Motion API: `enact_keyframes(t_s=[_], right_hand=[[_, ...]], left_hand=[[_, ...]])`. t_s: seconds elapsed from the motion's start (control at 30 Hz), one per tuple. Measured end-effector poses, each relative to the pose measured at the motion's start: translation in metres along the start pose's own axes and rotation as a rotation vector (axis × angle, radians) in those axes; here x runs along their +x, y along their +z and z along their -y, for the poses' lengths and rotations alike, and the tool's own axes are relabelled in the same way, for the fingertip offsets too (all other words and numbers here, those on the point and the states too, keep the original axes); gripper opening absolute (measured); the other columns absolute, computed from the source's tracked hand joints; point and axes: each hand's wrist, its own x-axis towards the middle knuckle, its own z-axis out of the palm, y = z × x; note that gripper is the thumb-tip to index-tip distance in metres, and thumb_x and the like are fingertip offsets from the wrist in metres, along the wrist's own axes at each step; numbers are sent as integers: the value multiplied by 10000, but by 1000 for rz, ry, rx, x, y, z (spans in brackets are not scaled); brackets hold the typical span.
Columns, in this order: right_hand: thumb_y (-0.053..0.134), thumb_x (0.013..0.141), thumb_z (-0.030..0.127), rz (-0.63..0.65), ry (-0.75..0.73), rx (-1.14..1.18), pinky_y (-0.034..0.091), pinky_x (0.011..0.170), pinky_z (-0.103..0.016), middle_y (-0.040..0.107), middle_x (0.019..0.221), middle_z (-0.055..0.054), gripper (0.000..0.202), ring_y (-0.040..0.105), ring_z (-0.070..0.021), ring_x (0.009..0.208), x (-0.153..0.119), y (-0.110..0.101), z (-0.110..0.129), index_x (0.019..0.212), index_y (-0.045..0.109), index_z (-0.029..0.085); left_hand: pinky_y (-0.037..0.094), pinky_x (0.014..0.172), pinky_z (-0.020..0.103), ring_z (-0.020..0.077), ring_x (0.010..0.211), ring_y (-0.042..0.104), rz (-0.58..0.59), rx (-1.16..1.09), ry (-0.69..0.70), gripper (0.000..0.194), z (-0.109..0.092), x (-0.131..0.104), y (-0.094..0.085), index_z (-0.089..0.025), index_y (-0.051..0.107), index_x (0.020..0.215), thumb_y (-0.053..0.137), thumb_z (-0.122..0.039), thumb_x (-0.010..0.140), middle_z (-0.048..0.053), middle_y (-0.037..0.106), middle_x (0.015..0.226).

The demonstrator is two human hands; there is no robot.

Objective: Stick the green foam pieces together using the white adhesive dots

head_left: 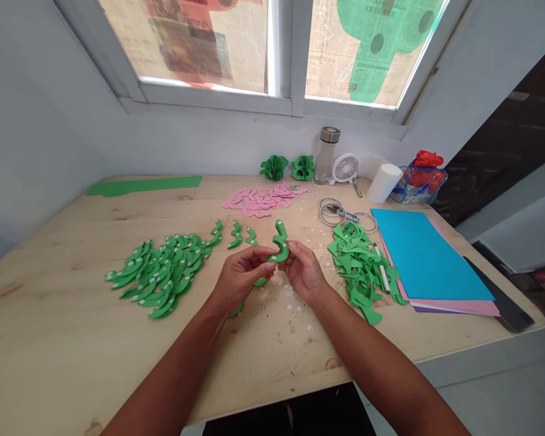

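Note:
A wavy green cutout piece [280, 241], thick like a stack of layers, stands upright between my two hands. White squares dot its surface. My left hand [245, 269] pinches its lower left end with thumb and fingers. On the other side, my right hand [303, 269] has its fingers closed against the lower right edge. Several similar green cutouts [237, 235] lie just beyond my left hand. A large pile of green cutouts with white squares [163, 272] spreads to the left. Partly hidden under my left hand are more green bits. Tiny white scraps [290, 307] dot the wood below.
Green offcuts [358, 266] with a white pen [382, 269] lie right, beside blue sheets [429, 254]. Pink cutouts [258, 200], rings [331, 212], green paper flowers [274, 168], a glass bottle [326, 157], a fan [345, 168] and a white roll [384, 183] stand farther back.

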Motion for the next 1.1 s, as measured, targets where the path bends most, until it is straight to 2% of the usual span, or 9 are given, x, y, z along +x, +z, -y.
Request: enact_keyframes(t_s=[0.3,0.5,0.57,0.7,0.83,1.1], right_hand=[[738,614,177,80,8,-58,442,557,-215,669,735,13,288,571,-96,575,-5,4,0,882,630,179],[726,584,128,-15,-84,-120,397,521,-193,655,682,33,335,522,-74,527,-2,5,-4,897,623,185],[712,586,124,-63,-131,-175,381,512,-190,635,640,51,345,502,-70,509,-1,6,-4,910,615,191],[680,605,118,-120,-235,-299,388,540,-192,596,591,76,377,509,-79,530,0,6,-7,962,593,199],[667,622,114,-131,-331,-432,396,553,-203,591,616,75,432,521,-92,558,-2,6,-11,1031,569,215],[625,657,118,-136,-499,-712,425,594,-228,569,658,55,455,508,-106,585,-6,4,-13,1096,547,212]], left_hand=[[452,552,238,116,582,543,-47,22,0,277,4,3,-2,-165,681,880,756,-283,641,-4,607,657],[456,578,234,133,647,559,-39,161,36,338,7,3,-2,-181,660,987,718,-301,677,0,604,711],[464,601,239,136,658,562,-91,281,79,344,6,1,-1,-192,645,1018,694,-304,697,2,607,731],[465,674,257,141,660,560,-252,556,212,145,5,-1,1,-196,638,847,638,-285,732,10,620,737],[447,665,264,154,652,552,-247,702,306,76,6,-1,2,-202,607,703,625,-269,734,15,613,701],[443,617,255,143,611,559,-256,746,329,82,7,-1,3,-196,609,686,610,-266,728,9,634,681]])
